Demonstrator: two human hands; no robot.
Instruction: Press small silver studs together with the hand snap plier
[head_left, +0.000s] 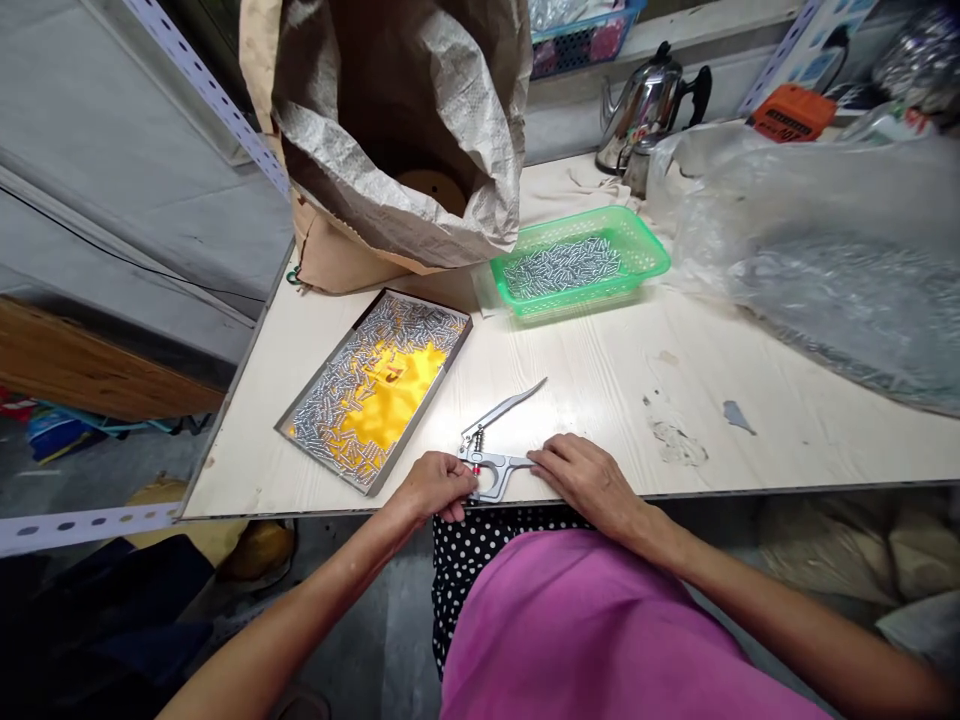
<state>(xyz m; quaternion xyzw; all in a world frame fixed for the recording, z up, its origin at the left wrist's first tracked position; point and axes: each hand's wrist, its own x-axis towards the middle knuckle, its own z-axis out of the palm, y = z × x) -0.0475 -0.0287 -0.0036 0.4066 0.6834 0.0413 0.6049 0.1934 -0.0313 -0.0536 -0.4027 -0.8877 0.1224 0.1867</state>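
A pair of grey hand pliers, like snap-fastener pliers (499, 472), lies at the table's front edge, its long upper handle spread away from the lower frame. Beside its jaw are a small coil spring and a red part. My left hand (444, 484) pinches at the jaw end, fingertips pressed together; whatever small piece is between them is hidden. My right hand (589, 482) has its fingertips closed on the end of the lower handle. Left of the pliers is a shallow tray (421, 425) with a yellow bottom, holding many small silvery spring-like pieces (330, 400).
A green plastic basket (645, 255) of similar silvery pieces stands farther back. Beside it rises a large open paper sack (337, 245). A clear plastic bag (847, 230) covers the right side; a metal kettle (649, 100) and an orange box (793, 112) sit behind.
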